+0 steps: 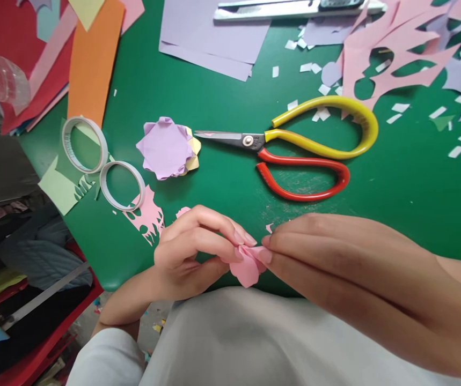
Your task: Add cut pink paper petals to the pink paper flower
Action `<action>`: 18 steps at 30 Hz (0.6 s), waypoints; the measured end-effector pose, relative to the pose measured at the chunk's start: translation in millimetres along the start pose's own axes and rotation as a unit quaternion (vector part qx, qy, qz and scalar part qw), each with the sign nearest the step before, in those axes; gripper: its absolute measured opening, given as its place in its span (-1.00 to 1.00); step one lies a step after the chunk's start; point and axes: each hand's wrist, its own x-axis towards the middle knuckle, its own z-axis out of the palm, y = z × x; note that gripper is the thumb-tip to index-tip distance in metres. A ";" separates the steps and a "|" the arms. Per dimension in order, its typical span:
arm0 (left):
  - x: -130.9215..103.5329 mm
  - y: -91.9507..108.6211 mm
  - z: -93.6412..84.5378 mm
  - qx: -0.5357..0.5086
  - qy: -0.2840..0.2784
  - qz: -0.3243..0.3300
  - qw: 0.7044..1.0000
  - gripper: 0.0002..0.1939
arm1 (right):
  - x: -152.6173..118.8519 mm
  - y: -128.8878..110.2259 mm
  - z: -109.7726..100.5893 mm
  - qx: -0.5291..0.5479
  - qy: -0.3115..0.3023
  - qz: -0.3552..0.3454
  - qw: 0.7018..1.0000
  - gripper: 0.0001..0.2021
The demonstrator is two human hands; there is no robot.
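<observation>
Close to my body, a small pink paper flower is pinched between both hands, with its petals hanging downward. My left hand is closed on its left side, fingertips pressed at the top fold. From the right, my right hand grips the other edge between fingertips. Part of the flower is hidden by the fingers. Another bit of pink paper shows behind my left hand. Beyond the hands lie scissors with a yellow and a red handle, and a folded purple paper flower over a yellow one.
Two tape rolls lie at left beside a cut pink scrap. Orange paper and a plastic bottle are at the upper left. Purple sheets, a utility knife and pink cutouts lie along the far side.
</observation>
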 end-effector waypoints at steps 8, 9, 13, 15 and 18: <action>-1.5 -0.3 -0.6 0.000 -0.003 0.000 1.000 -0.82 | 0.1 3.7 4.0 0.008 0.031 -0.030 0.999 -0.67; -1.6 -0.3 -0.7 0.001 -0.003 0.000 1.000 -0.82 | 0.4 3.8 4.5 0.010 0.032 -0.030 0.999 -0.67; -2.0 -0.2 -0.4 0.004 -0.006 -0.001 1.000 -0.81 | 2.4 6.6 8.1 0.011 0.047 -0.038 0.998 -0.68; -2.7 -0.3 -0.1 0.001 -0.002 -0.002 1.000 -0.82 | 3.6 9.3 10.3 0.008 0.059 -0.064 0.996 -0.68; -4.1 -1.0 -0.1 0.003 0.004 -0.022 1.000 -0.78 | 4.8 14.0 13.5 0.006 0.069 -0.097 0.993 -0.70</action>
